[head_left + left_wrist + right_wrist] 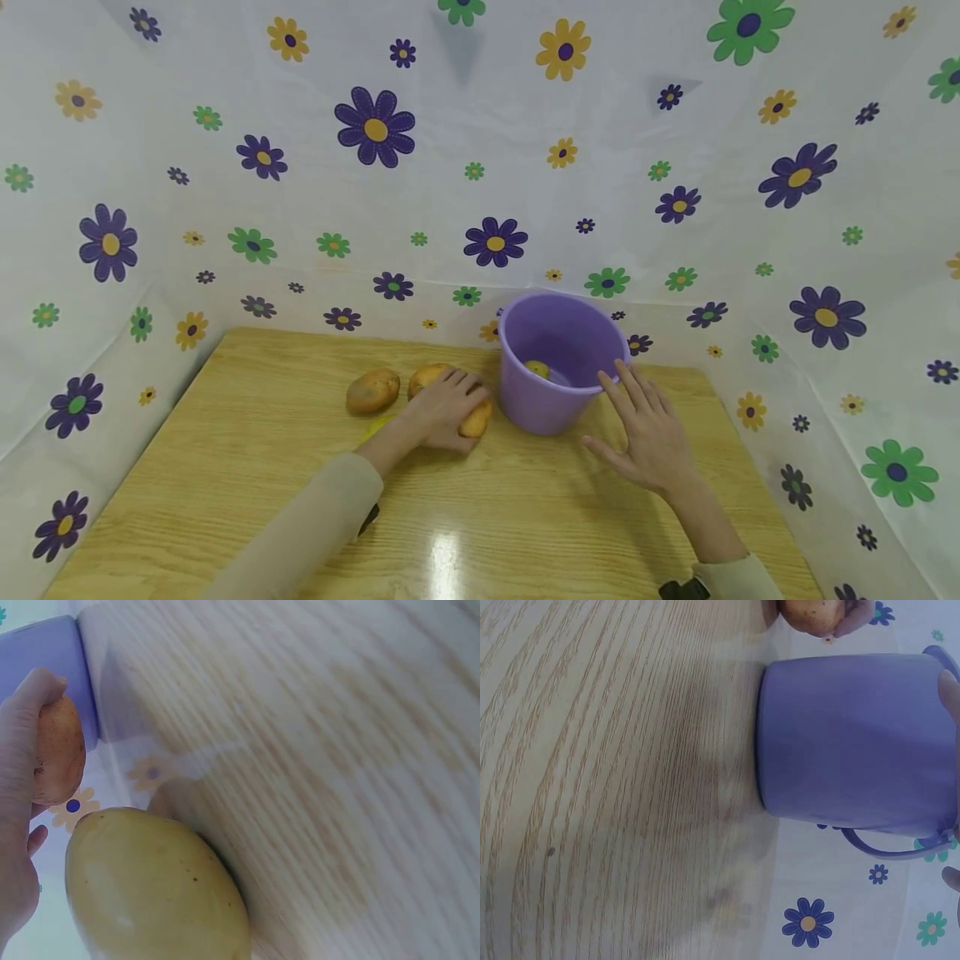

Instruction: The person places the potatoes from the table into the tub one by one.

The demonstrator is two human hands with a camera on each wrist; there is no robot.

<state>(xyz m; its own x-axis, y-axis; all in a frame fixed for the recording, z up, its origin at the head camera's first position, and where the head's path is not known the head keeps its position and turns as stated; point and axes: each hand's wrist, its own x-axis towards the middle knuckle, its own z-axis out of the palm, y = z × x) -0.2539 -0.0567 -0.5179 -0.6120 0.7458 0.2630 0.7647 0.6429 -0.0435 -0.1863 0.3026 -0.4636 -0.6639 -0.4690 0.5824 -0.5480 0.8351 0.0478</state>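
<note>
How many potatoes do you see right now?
3: the held potato in the left hand; a partly covered potato just beyond that hand; and a leftmost potato on the table. Others may be hidden inside the bucket.

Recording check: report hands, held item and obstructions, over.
Left hand gripping rounded yellowish-brown potato; right hand outspread at rim of purple plastic bucket, contact unclear. Potato outside bucket, beside its wall. No obstacle visible between them.
</note>
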